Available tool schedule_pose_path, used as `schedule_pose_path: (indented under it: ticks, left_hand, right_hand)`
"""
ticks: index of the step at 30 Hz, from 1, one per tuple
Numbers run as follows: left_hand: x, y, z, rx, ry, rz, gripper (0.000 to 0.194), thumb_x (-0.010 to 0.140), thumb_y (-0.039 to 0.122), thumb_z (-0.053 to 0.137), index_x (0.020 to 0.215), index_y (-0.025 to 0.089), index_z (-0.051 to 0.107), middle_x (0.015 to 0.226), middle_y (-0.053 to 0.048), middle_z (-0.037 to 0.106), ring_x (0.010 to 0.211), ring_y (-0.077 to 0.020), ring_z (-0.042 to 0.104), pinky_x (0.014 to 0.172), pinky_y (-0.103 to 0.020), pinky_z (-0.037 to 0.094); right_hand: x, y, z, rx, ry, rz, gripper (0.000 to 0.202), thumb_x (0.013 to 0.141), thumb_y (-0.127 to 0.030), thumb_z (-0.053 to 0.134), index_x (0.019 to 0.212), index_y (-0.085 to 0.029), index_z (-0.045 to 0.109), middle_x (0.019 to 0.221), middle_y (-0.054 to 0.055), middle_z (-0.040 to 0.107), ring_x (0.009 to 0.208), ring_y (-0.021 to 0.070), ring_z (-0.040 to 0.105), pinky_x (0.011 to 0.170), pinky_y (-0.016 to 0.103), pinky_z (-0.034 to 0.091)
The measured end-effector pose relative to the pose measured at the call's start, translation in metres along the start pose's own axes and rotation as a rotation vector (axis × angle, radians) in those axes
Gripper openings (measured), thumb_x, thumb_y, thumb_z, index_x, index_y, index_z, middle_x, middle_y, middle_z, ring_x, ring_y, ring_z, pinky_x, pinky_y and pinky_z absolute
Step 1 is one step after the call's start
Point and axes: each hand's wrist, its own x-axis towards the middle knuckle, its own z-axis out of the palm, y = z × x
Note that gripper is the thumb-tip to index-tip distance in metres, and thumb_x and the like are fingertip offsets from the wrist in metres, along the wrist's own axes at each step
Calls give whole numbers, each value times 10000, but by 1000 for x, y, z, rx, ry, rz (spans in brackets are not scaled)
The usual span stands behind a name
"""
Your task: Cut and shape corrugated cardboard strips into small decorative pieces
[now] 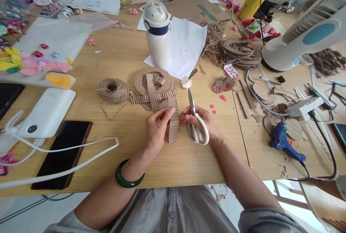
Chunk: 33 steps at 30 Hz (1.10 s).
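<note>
My left hand (pixel 157 129) pinches a corrugated cardboard strip (pixel 173 126) that hangs down between my two hands. In my right hand (pixel 201 122) are white-handled scissors (pixel 202 129), blades pointing away from me toward a small white piece (pixel 186 82). The scissors are beside the strip, not touching it. Just beyond my hands, more corrugated strips (pixel 140 98) lie crossed over a cardboard ring (pixel 139 80). A coil of brown twine (pixel 112 90) rests to the left of them.
A white bottle (pixel 159 45) stands on paper behind the ring. A blue glue gun (pixel 286 143), cords and cardboard scraps lie at right, near a white fan (pixel 294 42). At left are a phone (pixel 63 153), a white power bank (pixel 48 112) and a looping white cable.
</note>
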Motion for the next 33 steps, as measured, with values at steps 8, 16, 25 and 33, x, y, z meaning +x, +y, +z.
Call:
schedule_pose_path:
  ticks: [8,16,25,33]
  left_hand:
    - [0,-2,-1,84,-36,-6,373,813,488,688,605,187,614,548,40,524,542,-115,491,535,-241,391]
    - [0,0,-3,180,-122,83,233,803,393,726,721,178,690,683,20,639,673,-123,546,638,-223,432]
    - [-1,1,-1,23,-55,-17,236,748,385,778,689,173,693,668,29,633,660,-110,530,617,-211,436]
    - [-16,13,2,-87,-151,-200,270,733,402,795,670,169,673,610,42,573,590,-82,493,536,-170,418]
  right_hand:
    - [-1,1,15,-124,69,41,347,712,-427,806,850,-205,579,637,-63,520,539,93,470,508,236,390]
    - [-2,-8,7,-286,58,-16,322,798,-476,737,861,-181,623,682,-20,571,612,121,497,566,262,404]
    - [-39,-48,3,-475,165,-65,437,892,-491,641,1227,-211,669,784,27,643,736,200,629,668,335,514]
    - [-89,-23,16,-442,270,9,352,878,-411,685,1174,-222,716,1142,101,717,1031,272,681,849,374,550]
